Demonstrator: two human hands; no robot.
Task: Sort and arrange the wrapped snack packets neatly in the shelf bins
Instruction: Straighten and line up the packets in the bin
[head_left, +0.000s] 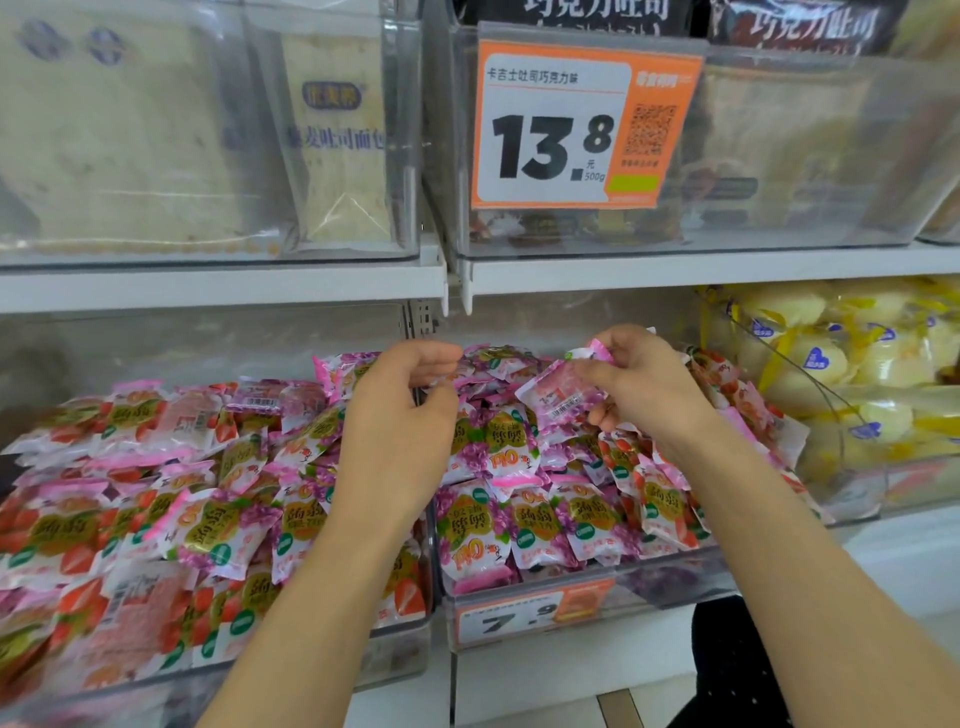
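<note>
Two clear shelf bins hold heaps of small wrapped snack packets. The left bin (400, 654) holds mostly red strawberry packets (78, 535). The middle bin (670, 582) holds mostly purple grape packets (498, 441). My right hand (644, 384) pinches a pink-purple packet (563, 389), back side up with a barcode, above the middle bin's pile. My left hand (405, 415) hovers over the divider between the two bins, fingers curled; whether it holds a packet I cannot tell.
A bin of yellow wrapped cakes (852, 374) stands to the right. The shelf above carries bins of toast bread (332, 145) and an orange 13.8 price tag (571, 130). A 7.9 price label (519, 616) sits on the middle bin's front.
</note>
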